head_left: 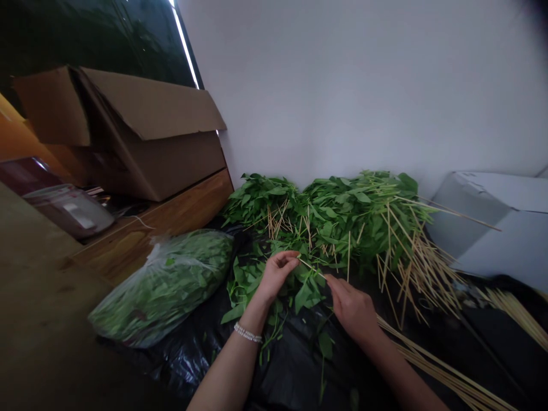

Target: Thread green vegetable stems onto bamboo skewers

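Above the loose greens, my left hand (278, 277), with a white beaded bracelet on the wrist, pinches the end of a leafy green stem (305, 297). My right hand (353, 308) is closed on a thin pale bamboo skewer (311, 267), which runs up toward my left fingertips. The skewer and stem meet between the two hands; exactly how they join is too small to make out. Loose leafy stems (248, 285) lie under and around my left hand. Behind, a long heap of leafy stems (338, 208) has many skewers sticking out, mostly toward the right.
A clear plastic bag of leaves (166, 288) lies at left on black plastic sheeting (295, 342). Loose bamboo skewers (445, 365) lie at lower right. An open cardboard box (171, 160) stands on a wooden surface (201, 200). A white box (505, 228) is against the wall.
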The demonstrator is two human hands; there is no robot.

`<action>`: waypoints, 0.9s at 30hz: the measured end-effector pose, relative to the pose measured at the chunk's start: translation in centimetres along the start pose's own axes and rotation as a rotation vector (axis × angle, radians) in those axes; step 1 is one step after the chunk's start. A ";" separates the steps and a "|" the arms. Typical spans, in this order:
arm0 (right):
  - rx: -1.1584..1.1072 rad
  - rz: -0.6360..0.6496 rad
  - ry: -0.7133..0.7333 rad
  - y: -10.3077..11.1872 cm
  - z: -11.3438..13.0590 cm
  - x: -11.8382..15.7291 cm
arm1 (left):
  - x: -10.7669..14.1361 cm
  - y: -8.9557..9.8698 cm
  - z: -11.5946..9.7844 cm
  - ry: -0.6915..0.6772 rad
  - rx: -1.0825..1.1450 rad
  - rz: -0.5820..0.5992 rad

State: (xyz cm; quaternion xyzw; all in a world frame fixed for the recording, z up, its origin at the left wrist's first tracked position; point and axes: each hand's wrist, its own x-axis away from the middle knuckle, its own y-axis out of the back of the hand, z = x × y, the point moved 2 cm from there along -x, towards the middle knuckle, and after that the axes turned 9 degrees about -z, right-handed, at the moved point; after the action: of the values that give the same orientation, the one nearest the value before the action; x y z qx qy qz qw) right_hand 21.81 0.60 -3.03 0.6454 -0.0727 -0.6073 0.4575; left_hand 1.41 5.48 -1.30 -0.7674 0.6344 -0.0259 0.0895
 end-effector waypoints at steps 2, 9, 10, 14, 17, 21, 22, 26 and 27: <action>-0.016 -0.002 -0.009 0.0 0.0 0.0 | 0.0 0.0 0.0 0.019 0.021 -0.010; -0.030 -0.011 0.015 -0.2 0.1 0.1 | -0.1 -0.1 0.3 0.033 0.002 0.028; -0.029 -0.008 0.018 -0.3 0.1 0.2 | 0.0 -0.2 0.3 0.032 -0.001 0.041; -0.009 -0.002 0.022 -0.4 0.2 0.3 | 0.5 -0.9 0.3 0.035 -0.042 0.112; -0.009 0.004 0.017 -0.4 0.3 0.3 | 0.8 -1.3 0.4 0.023 -0.069 0.151; -0.021 0.003 -0.015 -0.4 0.2 0.1 | 1.0 -1.8 0.7 -0.004 -0.082 0.161; -0.030 -0.011 -0.034 -0.3 0.1 0.0 | 1.0 -1.8 0.6 -0.035 -0.083 0.126; -0.060 -0.162 -0.210 0.6 -1.3 -0.7 | 1.3 -1.7 -0.2 -0.264 -0.194 -0.104; -0.062 -0.194 -0.264 0.9 -1.7 -0.9 | 1.5 -1.8 -0.4 -0.287 -0.235 -0.108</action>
State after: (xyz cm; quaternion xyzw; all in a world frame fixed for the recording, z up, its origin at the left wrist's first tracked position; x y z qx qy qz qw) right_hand 23.45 1.48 -2.03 0.5496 -0.0510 -0.7301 0.4028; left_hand 3.40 4.32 -0.72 -0.8014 0.5716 0.1532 0.0871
